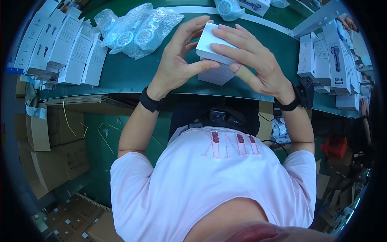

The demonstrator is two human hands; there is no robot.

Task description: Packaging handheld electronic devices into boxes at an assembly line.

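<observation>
A small white cardboard box (217, 75) stands upright near the table's front edge, with printing on the side that faces me. My left hand (176, 60) curves round its left side, the thumb pressed along the upper near edge and the fingers behind. From the right, my right hand (258, 58) lays its fingers across the white top, while its thumb rests at the near right corner. The box's far side is hidden. Just left of my hands lie bubble-wrapped bundles (141, 34) with round, fan-like heads showing through the clear wrap.
White printed boxes (76, 52) stand in a row on the left of the green table (121, 74). More boxes (336, 58) are stacked at the right, beside a metal post (318, 19). Another wrapped round item (229, 9) sits at the back. Brown cartons (60, 157) stand below left.
</observation>
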